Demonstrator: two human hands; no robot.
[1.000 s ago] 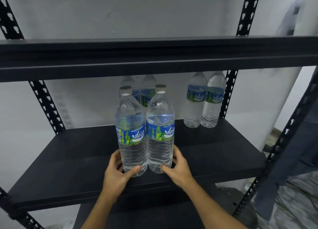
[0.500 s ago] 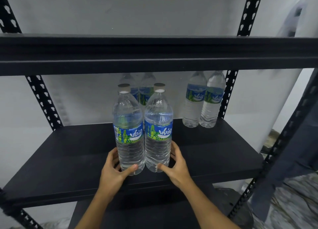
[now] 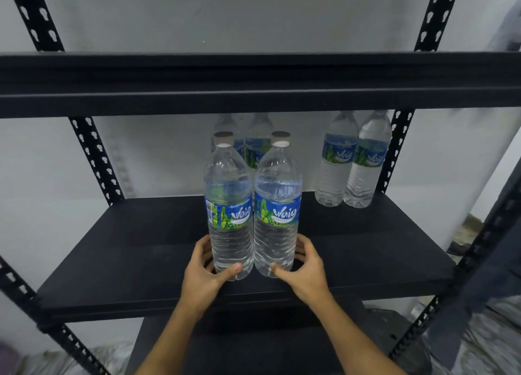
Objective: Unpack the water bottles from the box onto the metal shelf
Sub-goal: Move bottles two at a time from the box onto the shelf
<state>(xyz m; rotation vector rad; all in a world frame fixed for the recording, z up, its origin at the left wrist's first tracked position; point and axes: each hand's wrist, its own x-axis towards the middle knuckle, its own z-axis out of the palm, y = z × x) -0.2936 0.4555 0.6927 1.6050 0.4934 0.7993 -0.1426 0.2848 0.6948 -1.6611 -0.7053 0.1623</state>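
Note:
Two clear water bottles with blue-green labels stand upright side by side on the black metal shelf [image 3: 118, 262]. My left hand [image 3: 205, 273] wraps the base of the left bottle [image 3: 229, 205]. My right hand [image 3: 303, 270] wraps the base of the right bottle [image 3: 277, 205]. Behind them two more bottles [image 3: 255, 146] stand at the back, mostly hidden. Another pair of bottles [image 3: 352, 163] stands at the back right corner. The box is not in view.
An upper shelf board [image 3: 253, 84] hangs just above the bottle caps. Perforated black uprights [image 3: 95, 160] frame the shelf at the corners. A lower shelf [image 3: 239, 346] shows under my arms. A white wall lies behind.
Both hands have slid the two front bottles a little further back on the shelf, keeping them together. The view has dipped slightly.

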